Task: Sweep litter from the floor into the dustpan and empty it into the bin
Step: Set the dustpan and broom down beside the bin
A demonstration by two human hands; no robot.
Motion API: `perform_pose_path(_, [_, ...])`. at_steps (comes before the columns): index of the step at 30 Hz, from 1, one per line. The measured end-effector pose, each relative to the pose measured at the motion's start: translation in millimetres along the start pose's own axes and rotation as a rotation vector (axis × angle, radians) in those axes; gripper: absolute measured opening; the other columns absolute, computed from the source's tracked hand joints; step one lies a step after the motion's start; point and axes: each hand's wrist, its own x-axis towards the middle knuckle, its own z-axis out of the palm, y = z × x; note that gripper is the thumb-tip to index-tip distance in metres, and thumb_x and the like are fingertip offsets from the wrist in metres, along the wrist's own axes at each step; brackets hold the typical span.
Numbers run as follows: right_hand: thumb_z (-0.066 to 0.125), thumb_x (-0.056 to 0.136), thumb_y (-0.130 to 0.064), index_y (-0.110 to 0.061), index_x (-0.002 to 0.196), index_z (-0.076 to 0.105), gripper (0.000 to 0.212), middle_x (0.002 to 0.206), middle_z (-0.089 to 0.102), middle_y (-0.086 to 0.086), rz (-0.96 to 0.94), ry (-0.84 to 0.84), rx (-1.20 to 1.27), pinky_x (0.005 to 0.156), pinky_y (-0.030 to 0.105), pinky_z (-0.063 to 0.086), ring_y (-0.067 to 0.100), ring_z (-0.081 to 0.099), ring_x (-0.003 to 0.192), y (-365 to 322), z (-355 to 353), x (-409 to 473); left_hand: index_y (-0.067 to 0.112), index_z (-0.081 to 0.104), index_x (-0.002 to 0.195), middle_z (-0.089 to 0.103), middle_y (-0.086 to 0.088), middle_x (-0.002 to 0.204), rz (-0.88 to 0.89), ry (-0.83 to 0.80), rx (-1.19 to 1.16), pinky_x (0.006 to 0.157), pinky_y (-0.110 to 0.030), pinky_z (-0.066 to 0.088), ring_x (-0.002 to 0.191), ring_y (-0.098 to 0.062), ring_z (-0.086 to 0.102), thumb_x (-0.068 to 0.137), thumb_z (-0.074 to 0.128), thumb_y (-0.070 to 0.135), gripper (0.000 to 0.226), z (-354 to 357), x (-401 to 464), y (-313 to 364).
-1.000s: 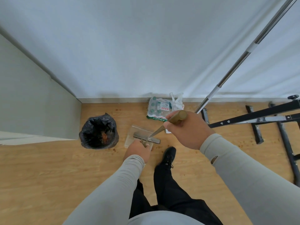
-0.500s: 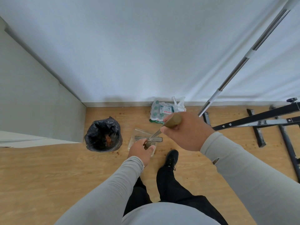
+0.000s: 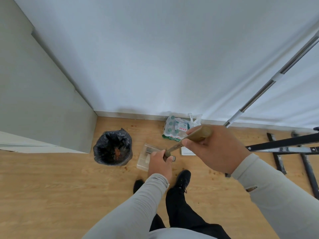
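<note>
A clear dustpan [image 3: 143,160] lies on the wooden floor just right of the bin [image 3: 101,158], which is lined with a black bag and has orange-brown litter inside. A grey broom head [image 3: 152,150] rests across the pan. My right hand [image 3: 217,149] is shut on the broom's brown grip [image 3: 201,133], held high above the pan. Lower down, my left hand [image 3: 159,163] is closed around a second brown handle end [image 3: 167,154], apparently the dustpan's. Small brown litter specks [image 3: 213,173] dot the floor.
A bagged pack of bottles [image 3: 176,131] leans on the white wall, with a white card [image 3: 187,151] in front of it. A steel pole [image 3: 259,94] slants up at the right over black metal frame bars [image 3: 283,144]. A grey cabinet [image 3: 43,100] stands left. My black shoes [image 3: 183,178] are behind the pan.
My left hand has come up off the pan's rear and closed on the lower brown handle end. My right hand shifted slightly with the broom. My head tilted up, showing more wall.
</note>
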Motion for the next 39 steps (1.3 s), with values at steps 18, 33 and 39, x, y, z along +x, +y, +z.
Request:
perform_pose_path(18, [0.068,0.088,-0.04,-0.02,0.094,0.076,0.022,0.082,0.075,0.0,-0.028,0.03,0.121,0.081,0.035,0.057,0.015,0.069,0.079,-22.6,-20.4,-1.7,0.017,0.053,0.134,0.046,0.004,0.128,0.103,0.06,-0.051,0.099,-0.021,0.038,0.111,-0.01,0.05,0.101,0.056,0.028,0.035,6.5,-2.7,-22.4])
perform_pose_path(33, [0.063,0.092,-0.045,-0.02,0.086,0.075,0.029,0.084,0.074,-0.001,-0.08,0.004,0.048,0.081,0.037,0.055,0.015,0.068,0.081,-18.1,-22.9,-2.5,0.041,0.044,0.146,0.049,-0.001,0.129,0.018,-0.095,-0.14,0.105,-0.035,0.046,0.106,-0.016,0.057,0.097,0.062,0.031,0.053,1.4,18.5,-12.2])
perform_pose_path(39, [0.053,0.093,-0.055,-0.006,0.088,0.072,0.053,0.079,0.072,0.008,-0.165,-0.016,-0.058,0.075,0.039,0.056,0.022,0.067,0.076,-18.6,-27.0,5.5,0.039,0.044,0.146,0.045,0.003,0.138,0.056,-0.142,-0.132,0.111,-0.038,0.043,0.121,-0.019,0.054,0.098,0.061,0.026,0.053,4.2,24.1,-8.0])
